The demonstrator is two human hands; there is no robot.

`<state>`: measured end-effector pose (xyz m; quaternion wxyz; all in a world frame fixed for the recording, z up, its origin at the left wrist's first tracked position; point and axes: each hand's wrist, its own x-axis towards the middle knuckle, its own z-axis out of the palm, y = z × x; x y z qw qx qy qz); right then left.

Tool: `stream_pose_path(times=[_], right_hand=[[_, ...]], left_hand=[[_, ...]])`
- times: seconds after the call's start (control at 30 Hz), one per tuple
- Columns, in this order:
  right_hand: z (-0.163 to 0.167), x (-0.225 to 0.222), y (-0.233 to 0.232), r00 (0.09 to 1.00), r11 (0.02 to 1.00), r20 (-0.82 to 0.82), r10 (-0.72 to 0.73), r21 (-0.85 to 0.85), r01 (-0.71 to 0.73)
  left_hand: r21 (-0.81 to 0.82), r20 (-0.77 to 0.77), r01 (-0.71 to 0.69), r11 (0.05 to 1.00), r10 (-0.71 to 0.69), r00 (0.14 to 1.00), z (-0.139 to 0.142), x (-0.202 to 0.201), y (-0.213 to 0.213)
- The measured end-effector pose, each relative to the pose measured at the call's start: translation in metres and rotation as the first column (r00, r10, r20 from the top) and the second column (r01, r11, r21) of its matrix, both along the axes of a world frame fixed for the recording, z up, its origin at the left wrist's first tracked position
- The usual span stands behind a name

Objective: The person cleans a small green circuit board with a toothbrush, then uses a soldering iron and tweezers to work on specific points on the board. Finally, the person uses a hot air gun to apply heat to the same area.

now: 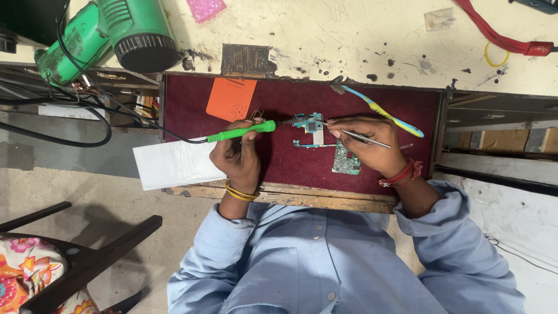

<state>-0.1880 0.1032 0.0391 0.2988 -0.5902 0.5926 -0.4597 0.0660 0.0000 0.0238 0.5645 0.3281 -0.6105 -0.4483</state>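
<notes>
Head view: left hand [237,157] closed round green-handled soldering iron [241,133], tip at blue-green circuit board [314,129] lying between hands on maroon mat surface [279,168]. Right hand [366,142] pinches thin metal tweezers [365,138], points on board. Judged mid-work: board bare, second green board [346,161] beside right hand untouched.

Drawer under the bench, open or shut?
Open: the drawer is pulled out, its maroon lining showing, with the circuit board lying inside.
</notes>
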Motion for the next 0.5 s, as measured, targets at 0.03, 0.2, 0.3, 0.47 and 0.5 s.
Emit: stream_pose_path(times=[0.03,0.2,0.3,0.47,0.5], right_hand=[[0.0002,0.0003,0.0,1.0,1.0,0.023,0.003,0.011,-0.004],[0.001,0.0005,-0.0003,0.999,1.0,-0.043,-0.012,-0.029,0.011],[0.001,0.0005,-0.0002,0.998,0.999,-0.059,-0.014,-0.033,0.012],[0.0,0.0002,-0.0004,0.997,0.999,-0.069,-0.015,-0.034,0.013],[-0.0002,0.0004,-0.0002,0.997,0.999,-0.071,-0.016,-0.035,0.013]], left_hand=[[0.0,0.007,-0.002,1.0,0.002,1.0,0.0001,0.0001,0.0003],[0.001,-0.008,-0.009,1.0,0.009,1.0,-0.0002,-0.0001,-0.0005],[0.006,-0.044,-0.009,1.0,0.009,0.999,-0.0006,0.0002,-0.0005],[0.014,-0.031,0.011,1.0,-0.011,0.999,-0.0008,0.0002,-0.0011],[0.014,-0.026,0.01,1.0,-0.009,1.0,-0.0007,0.0002,-0.0011]])
